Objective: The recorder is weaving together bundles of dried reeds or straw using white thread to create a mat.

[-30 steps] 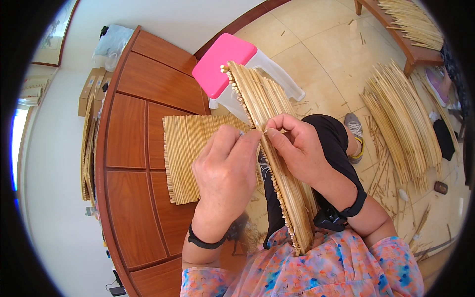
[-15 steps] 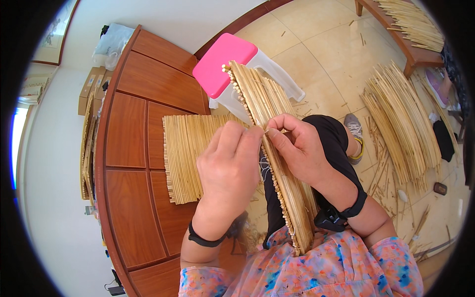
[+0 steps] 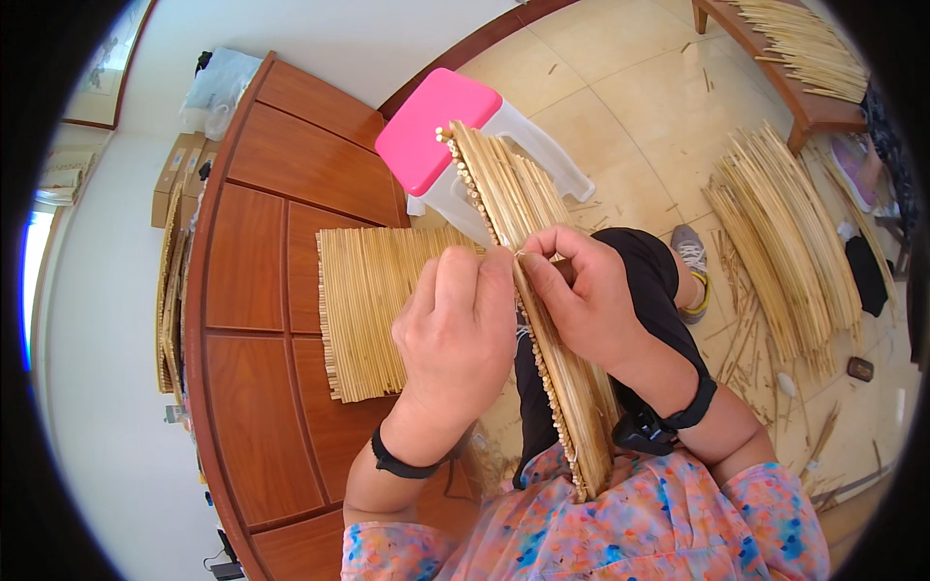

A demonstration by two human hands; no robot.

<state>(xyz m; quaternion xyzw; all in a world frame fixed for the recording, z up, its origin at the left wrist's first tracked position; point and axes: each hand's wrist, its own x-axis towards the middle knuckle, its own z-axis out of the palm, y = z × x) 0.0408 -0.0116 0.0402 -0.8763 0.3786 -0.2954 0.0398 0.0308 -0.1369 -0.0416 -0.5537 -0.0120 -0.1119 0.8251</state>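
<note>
Left hand (image 3: pixel 455 315) pinches closed beside the stalk mat (image 3: pixel 511 189), right hand (image 3: pixel 584 290) grips its edge; uneven tugging could skew it.

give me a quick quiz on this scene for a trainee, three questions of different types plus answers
1. True or false: the fingertips of the left hand and the right hand are close together at the edge of the stalk mat.

2. Multiple choice: what colour is the top of the stool?
A) green
B) pink
C) black

3. Fill in the blank: a black band is worn around each ______.

Key
1. True
2. B
3. wrist
</note>
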